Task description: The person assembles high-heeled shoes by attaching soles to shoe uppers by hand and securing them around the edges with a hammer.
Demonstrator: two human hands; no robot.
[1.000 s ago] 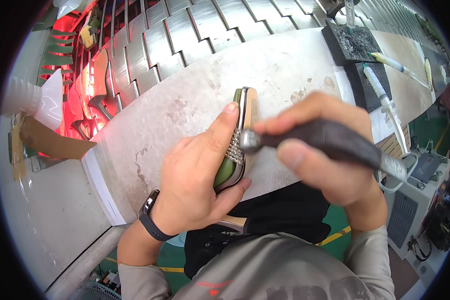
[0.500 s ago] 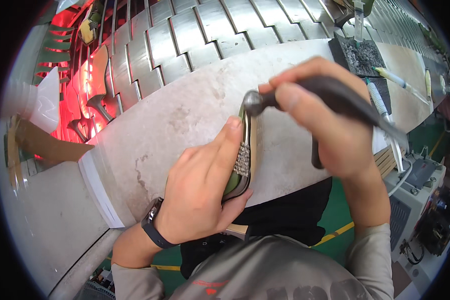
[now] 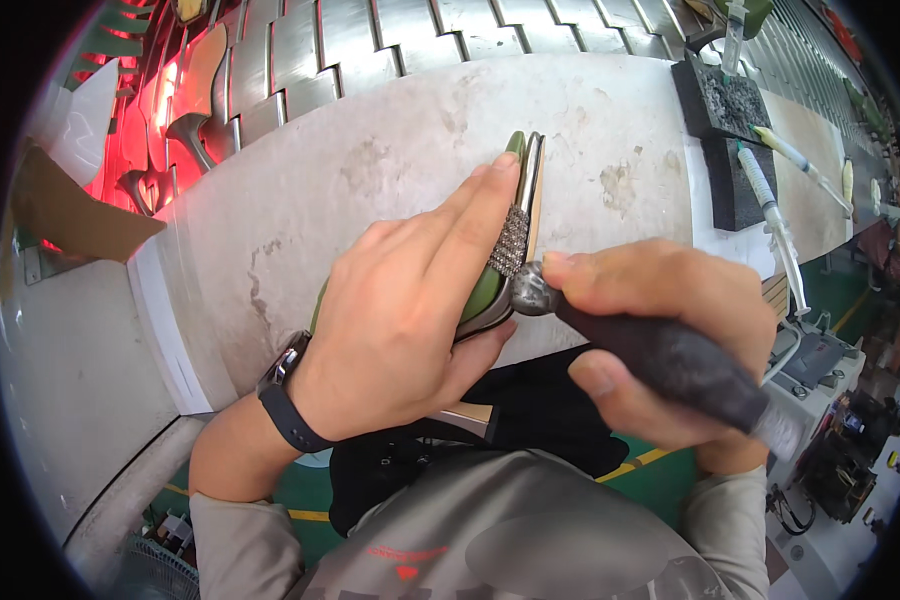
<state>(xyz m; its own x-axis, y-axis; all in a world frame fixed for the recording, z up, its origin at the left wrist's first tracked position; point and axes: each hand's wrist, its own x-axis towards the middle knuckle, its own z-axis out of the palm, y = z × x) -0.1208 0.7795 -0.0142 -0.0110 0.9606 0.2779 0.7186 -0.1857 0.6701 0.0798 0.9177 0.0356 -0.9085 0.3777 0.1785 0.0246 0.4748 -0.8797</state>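
A green shoe (image 3: 483, 293) with a dark edge, a band of glittering stones (image 3: 511, 240) and a tan sole lies on its side at the middle of the pale worktop. Spread across its upper, my left hand (image 3: 395, 290) keeps hold of it, thumb underneath near the rounded end. My right hand (image 3: 685, 285) grips a dark hammer-like tool (image 3: 660, 355) with a round metal head. That head meets the shoe's edge just below the stone band. The tool's other end is blurred.
Beyond the pale worktop (image 3: 360, 165) runs a metal slat conveyor (image 3: 420, 35). Red-lit shoes stand at the far left, beside a brown sheet (image 3: 80, 215). Black foam blocks (image 3: 735, 185) and several syringes (image 3: 770, 190) lie at the right. A machine (image 3: 810, 370) stands at the lower right.
The round tool head has moved from the shoe's far end down along its edge toward me. My left hand and the shoe have shifted slightly within the picture.
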